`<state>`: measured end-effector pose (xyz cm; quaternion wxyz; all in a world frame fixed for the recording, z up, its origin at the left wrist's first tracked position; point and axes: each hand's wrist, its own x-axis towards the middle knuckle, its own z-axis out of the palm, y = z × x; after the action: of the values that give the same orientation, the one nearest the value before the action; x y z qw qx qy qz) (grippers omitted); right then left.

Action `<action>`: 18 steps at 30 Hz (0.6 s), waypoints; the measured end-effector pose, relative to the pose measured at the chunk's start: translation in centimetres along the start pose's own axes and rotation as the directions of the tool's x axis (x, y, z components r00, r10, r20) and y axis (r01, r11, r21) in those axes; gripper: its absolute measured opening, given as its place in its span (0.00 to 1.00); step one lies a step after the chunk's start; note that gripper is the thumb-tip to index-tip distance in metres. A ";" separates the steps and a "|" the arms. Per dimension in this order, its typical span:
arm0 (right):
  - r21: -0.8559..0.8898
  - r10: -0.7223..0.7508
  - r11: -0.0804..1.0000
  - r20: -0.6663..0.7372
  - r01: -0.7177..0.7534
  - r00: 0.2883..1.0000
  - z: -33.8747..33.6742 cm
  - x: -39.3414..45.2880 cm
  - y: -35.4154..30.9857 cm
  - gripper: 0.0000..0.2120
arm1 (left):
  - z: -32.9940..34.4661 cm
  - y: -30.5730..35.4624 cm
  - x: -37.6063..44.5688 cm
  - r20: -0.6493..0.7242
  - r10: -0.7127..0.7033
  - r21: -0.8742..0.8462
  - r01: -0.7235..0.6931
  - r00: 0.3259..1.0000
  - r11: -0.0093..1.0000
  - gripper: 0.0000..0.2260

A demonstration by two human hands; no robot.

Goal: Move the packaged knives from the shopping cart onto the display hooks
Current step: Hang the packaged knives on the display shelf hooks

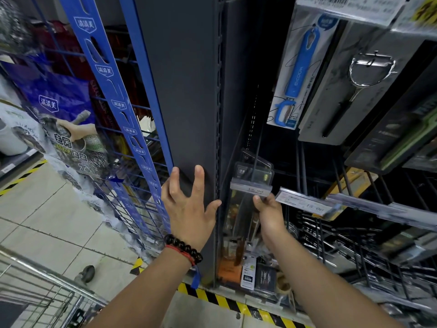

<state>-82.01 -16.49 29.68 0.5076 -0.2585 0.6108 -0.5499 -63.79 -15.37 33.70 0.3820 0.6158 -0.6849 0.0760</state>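
Observation:
My left hand [189, 204] lies flat with spread fingers against the dark end panel [186, 91] of the shelf unit and holds nothing. My right hand [268, 213] is closed around the top of a clear packaged knife [241, 223] just under the price tag [250, 188] at the tip of a display hook [254, 147]. Other clear knife packs [253, 169] hang further back on that hook. The wire shopping cart [40, 290] shows at the lower left, and its contents are out of view.
A blue peeler pack [300, 69] and a steel peeler pack [350, 86] hang at the upper right. More hooks with price tags [305, 202] jut out to the right. A blue wire rack [123, 129] with scrubber packs stands left. Yellow-black tape [227, 301] marks the floor.

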 end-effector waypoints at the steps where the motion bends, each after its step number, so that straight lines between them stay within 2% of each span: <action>1: -0.018 0.022 1.000 -0.005 -0.022 1.000 0.0 0.6 -0.3 0.08 | 0.0 0.0 0.0 -0.001 -0.003 -0.002 0.003 1.000 1.000 0.37; 3: -0.064 0.050 0.997 0.002 -0.050 0.999 -0.1 1.5 -0.8 0.08 | 0.0 0.1 0.0 -0.008 -0.011 0.005 0.011 1.000 1.000 0.41; 6: -0.232 0.066 0.970 -0.014 -0.067 0.998 -0.5 2.6 -0.9 0.05 | -0.1 0.2 -0.1 -0.017 -0.005 0.016 0.005 1.000 1.000 0.44; 8: -0.241 0.104 0.966 0.018 -0.096 0.994 -0.8 3.2 -1.3 0.06 | -0.1 0.3 -0.1 -0.012 -0.012 0.017 0.012 1.000 1.000 0.45; 11: -0.355 0.211 0.914 -0.001 -0.198 0.978 -1.5 3.4 -1.4 0.21 | -0.2 0.4 -0.2 0.016 -0.032 0.017 0.032 0.999 0.999 0.45; 14: -0.336 0.220 0.918 -0.006 -0.209 0.976 -2.9 2.8 -1.0 0.26 | -0.5 0.6 -0.3 0.044 -0.050 0.016 0.050 0.998 0.999 0.45; 15: -0.321 0.183 0.931 0.007 -0.171 0.983 -3.4 2.3 -0.9 0.23 | -0.6 0.6 -0.5 0.060 -0.058 0.017 0.057 0.996 0.998 0.45; 18: -0.341 0.056 0.938 -0.018 -0.059 0.998 -4.8 1.0 0.1 0.04 | -1.0 0.1 -2.3 0.126 -0.108 0.058 0.101 0.986 0.993 0.42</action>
<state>-86.73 -15.37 28.69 0.4684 -0.3225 0.7062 -0.4217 -63.61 -12.97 32.97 0.3243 0.6641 -0.6728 0.0336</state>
